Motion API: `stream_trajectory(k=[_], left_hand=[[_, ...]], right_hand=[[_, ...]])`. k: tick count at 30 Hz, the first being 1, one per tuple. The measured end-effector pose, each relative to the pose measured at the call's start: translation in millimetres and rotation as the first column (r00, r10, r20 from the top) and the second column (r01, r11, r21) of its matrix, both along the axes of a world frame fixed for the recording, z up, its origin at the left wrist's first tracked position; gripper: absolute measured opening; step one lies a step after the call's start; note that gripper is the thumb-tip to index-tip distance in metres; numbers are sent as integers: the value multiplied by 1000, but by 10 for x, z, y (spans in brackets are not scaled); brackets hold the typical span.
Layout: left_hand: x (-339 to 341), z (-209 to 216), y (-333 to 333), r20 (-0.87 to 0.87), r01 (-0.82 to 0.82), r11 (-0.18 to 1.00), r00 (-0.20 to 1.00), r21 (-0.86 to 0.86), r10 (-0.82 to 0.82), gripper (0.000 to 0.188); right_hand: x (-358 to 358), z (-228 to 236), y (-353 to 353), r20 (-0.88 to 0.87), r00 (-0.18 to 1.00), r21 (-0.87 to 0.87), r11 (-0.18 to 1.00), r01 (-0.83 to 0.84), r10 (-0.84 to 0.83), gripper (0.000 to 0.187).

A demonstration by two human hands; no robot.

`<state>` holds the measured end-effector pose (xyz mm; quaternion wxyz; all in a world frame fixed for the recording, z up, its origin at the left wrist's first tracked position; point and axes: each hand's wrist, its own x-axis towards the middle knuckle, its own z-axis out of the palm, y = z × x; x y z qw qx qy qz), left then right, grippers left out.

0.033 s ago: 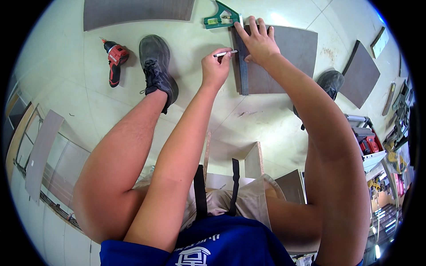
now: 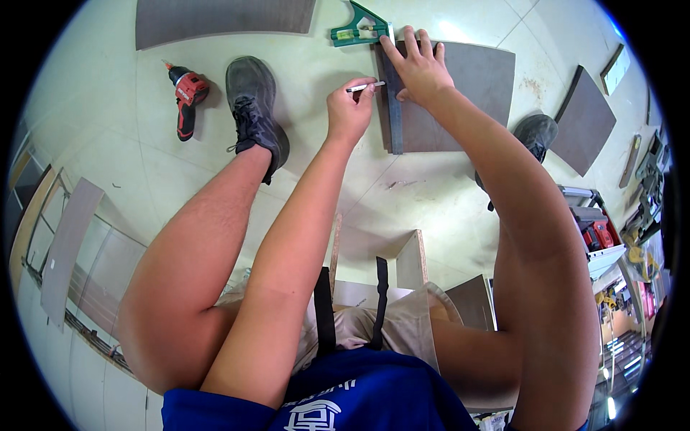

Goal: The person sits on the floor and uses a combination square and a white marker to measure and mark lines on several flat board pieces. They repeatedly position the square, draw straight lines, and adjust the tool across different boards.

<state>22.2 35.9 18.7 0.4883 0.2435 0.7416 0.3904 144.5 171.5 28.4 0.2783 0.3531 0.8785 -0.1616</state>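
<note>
My left hand [image 2: 349, 109] pinches a slim white pen [image 2: 365, 87], its tip touching or very near the left edge of a dark metal rule [image 2: 394, 118]. This rule lies across a grey-brown board [image 2: 471, 97] on the floor, close to the board's left edge. A green combination-square head [image 2: 357, 33] with a level vial sits at the rule's far end. My right hand [image 2: 424, 74] is open, fingers spread and pressed on the rule and the board beside it. Its thumb points toward the pen.
A red and black cordless drill [image 2: 188, 97] lies left of my left shoe [image 2: 251, 97]. Other panels rest at the far left [image 2: 223, 18] and far right [image 2: 586, 122]. A toolbox [image 2: 596, 230] stands on the right. Upright boards [image 2: 412, 260] are between my legs.
</note>
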Motion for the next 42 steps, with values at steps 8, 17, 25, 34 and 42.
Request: stream_trajectory(k=[8,17,25,34,42], left_hand=[[-23,-118,-77,61,-10,999,998,31,8,17],[10,-149,-67,144,-41,999,989,18,38,12],[-40,-215,-39,202,-4,1000,979,13,1,19],[-27,-118,234,396,-319,942,855,-107,335,26],[-183,-93,538,473,-576,813,694,-89,543,33]], right_hand=[[-5,22,-7,-1,1000,1,1000,-5,5,123],[18,12,-16,-6,1000,14,1000,-8,8,125],[19,-4,-22,-34,999,38,999,-2,4,126],[38,-32,-23,-31,1000,36,999,-3,4,124],[19,-58,-67,-22,1000,37,999,-7,8,126]])
